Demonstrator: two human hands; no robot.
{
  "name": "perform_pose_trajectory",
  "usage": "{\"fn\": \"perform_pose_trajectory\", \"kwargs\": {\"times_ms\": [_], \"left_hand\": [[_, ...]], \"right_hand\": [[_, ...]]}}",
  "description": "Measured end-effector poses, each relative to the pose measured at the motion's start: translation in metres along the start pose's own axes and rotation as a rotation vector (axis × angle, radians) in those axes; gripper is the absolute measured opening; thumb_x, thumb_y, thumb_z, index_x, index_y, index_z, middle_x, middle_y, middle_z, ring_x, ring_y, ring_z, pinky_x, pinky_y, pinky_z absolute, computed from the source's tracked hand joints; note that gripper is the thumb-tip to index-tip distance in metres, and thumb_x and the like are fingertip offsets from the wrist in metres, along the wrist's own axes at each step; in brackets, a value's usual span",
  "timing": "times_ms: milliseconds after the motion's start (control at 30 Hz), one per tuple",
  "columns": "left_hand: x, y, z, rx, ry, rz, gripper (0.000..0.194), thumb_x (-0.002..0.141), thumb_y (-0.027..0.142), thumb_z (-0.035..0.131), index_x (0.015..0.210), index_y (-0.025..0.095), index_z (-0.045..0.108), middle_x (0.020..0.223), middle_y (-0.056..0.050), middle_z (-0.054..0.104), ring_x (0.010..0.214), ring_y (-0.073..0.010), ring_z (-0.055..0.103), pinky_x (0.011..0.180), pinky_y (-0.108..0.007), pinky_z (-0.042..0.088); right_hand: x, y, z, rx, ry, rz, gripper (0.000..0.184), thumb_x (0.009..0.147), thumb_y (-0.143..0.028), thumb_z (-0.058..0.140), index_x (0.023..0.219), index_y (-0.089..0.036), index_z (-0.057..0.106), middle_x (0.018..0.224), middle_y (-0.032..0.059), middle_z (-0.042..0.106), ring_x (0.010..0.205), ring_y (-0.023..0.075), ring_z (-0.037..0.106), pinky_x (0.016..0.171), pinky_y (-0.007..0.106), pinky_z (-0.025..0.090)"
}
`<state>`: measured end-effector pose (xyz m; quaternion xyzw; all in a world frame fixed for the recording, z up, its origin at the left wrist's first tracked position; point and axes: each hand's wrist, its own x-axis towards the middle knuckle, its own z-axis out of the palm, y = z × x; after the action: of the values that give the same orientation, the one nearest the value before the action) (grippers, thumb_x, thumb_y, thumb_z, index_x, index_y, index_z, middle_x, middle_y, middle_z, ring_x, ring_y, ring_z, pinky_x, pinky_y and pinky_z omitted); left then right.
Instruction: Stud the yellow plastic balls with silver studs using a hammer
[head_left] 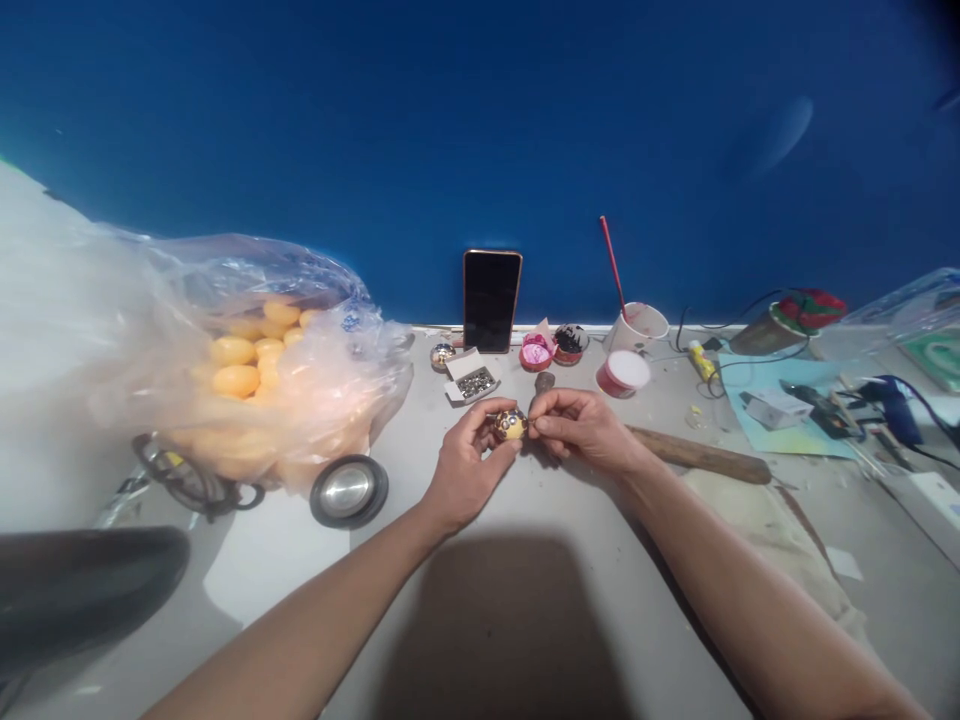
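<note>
Visibly, the left hand (466,462) is closed round a yellow studded ball (511,427), with the thumb below and the fingers above. The ball is located above the middle of the grey table (409,425), between the two hands, and carries dark and shiny round spots over its upper part. The right hand (587,430) is bent, its thumb and forefinger close to each other at the ball's right side; whether they pinch the ball or a small piece cannot be determined.

Just beyond the left hand sits a white box (484,396), lid raised, containing small metallic pieces (472,385). A shiny round item (442,354) stands beside it. Behind these, a phone (491,300) is upright near the blue wall (420,150). To the right of the phone are noted a red dish (535,367) with pink contents, a container of black pieces (570,344), a white cup (651,322) with a red stick (612,262) leaning in it, and a red tub (616,386) with a white top.

A wooden handle (701,456) lies right of the right wrist and is partly hidden by it. On the left, a clear plastic bag (337,375) holds yellow-orange rounded items (236,380); a black-rimmed metal disc (349,490) lies near its lower edge. Further right, a yellow tube (702,362) lies near a light blue sheet (817,440)
</note>
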<state>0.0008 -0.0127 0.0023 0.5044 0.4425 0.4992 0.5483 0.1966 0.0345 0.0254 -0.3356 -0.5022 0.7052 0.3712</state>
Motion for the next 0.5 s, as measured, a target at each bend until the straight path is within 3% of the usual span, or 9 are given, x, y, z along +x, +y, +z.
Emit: {"fn": "perform_pose_trajectory", "kwargs": {"times_ms": [367, 500], "left_hand": [[0.0013, 0.0053, 0.0024, -0.14, -0.02, -0.072, 0.046, 0.078, 0.019, 0.079, 0.121, 0.018, 0.066, 0.106, -0.007, 0.074, 0.102, -0.0197, 0.071, 0.095, -0.033, 0.056], [0.0017, 0.0062, 0.0031, -0.192, -0.011, -0.093, 0.05, 0.078, 0.019, 0.08, 0.124, 0.019, 0.06, 0.111, -0.007, 0.071, 0.102, -0.0194, 0.071, 0.089, -0.031, 0.056]], "right_hand": [[0.0011, -0.0008, -0.0007, 0.003, 0.01, 0.028, 0.033, 0.074, -0.042, 0.094, 0.084, -0.016, 0.075, 0.063, -0.0017, 0.065, 0.045, 0.005, 0.044, 0.041, 0.019, 0.034], [0.001, 0.0007, -0.0027, 0.016, 0.019, 0.043, 0.032, 0.074, -0.041, 0.094, 0.084, -0.016, 0.076, 0.067, -0.0001, 0.069, 0.045, 0.0047, 0.045, 0.04, 0.018, 0.035]]}}
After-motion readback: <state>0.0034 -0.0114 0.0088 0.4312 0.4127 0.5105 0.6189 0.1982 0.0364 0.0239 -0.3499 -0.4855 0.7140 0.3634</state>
